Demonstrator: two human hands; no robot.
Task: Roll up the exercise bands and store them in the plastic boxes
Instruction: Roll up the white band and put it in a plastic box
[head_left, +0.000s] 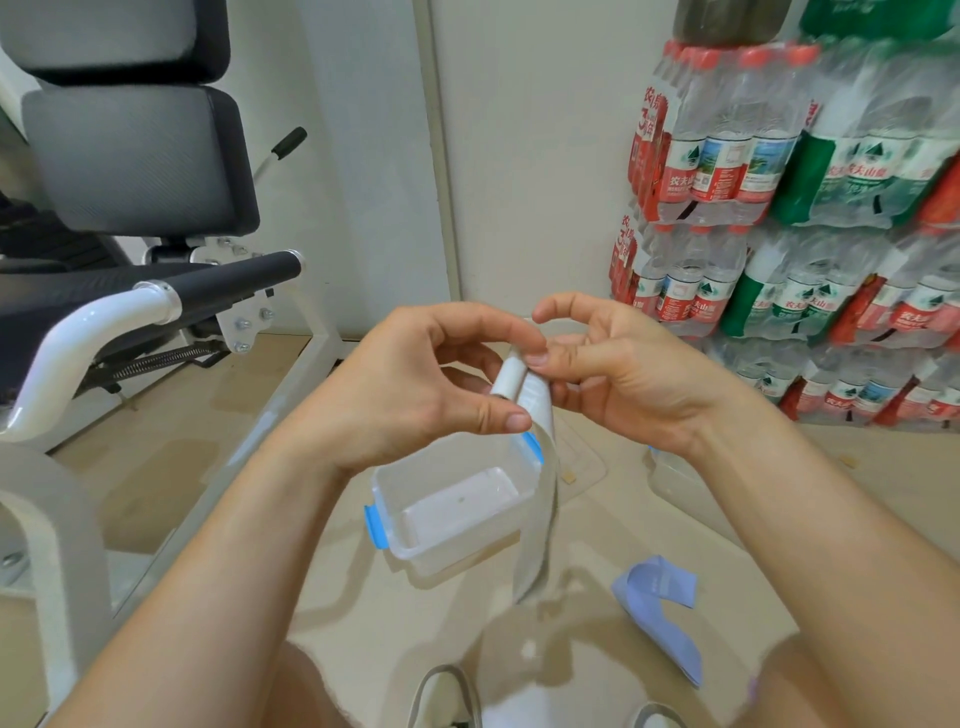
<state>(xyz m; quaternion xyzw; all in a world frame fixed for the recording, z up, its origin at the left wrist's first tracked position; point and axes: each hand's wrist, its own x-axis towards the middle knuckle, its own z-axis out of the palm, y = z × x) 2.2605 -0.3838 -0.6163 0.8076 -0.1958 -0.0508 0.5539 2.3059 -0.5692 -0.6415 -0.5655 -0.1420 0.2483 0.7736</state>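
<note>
Purple band (660, 597) lies loose on the floor by the right knee, not yet rolled. Just past it, the open plastic box (410, 551) sits right under the hands, so it's a short drop. Left hand (415, 384) pinches the started roll of the white band (511, 379). Right hand (618, 374) pinches the strip beside it, with the tail dangling by the box. I'd keep tension and line up the edges so it doesn't cone. Gym machine (130, 312) is on the left, water bottle packs (779, 208) on the right, with open floor between.
</note>
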